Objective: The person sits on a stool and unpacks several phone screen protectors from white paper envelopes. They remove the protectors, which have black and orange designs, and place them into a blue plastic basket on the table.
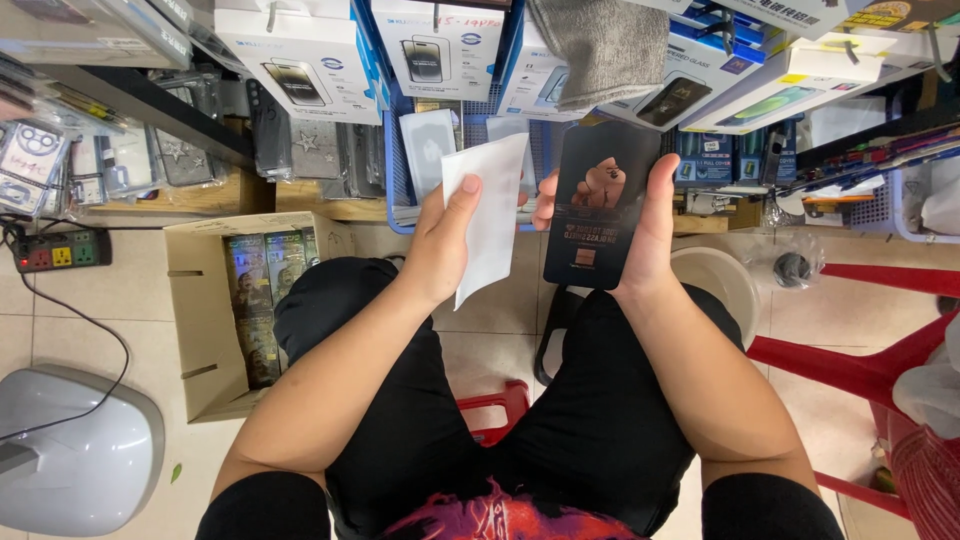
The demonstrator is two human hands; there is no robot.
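**Hands hold white sleeve and black package above lap**

Above the seated person's lap, the left hand (440,245) is closed on a white flat sleeve (487,215), thumb across its front and fingers behind; the sleeve stands upright, slightly tilted. Just beside it, the right hand (640,225) clasps a black rectangular package (597,205), thumb along its right edge and fingertips showing at its left edge. The package carries a brownish cartoon figure in its upper half and a small pale square label low down. Sleeve and package are near each other but apart.

Behind the hands, a blue basket (396,180) holds more pale sleeves. White boxes (300,60) picturing phones hang in a row along the top, with a grey cloth (600,45) draped among them. To the left, an open cardboard box (205,320) on the tiled floor holds upright packs with dark printed fronts. A power strip (60,250) lies further left, and a grey domed appliance (80,450) sits at lower left. Red chair legs (850,365) show at right.
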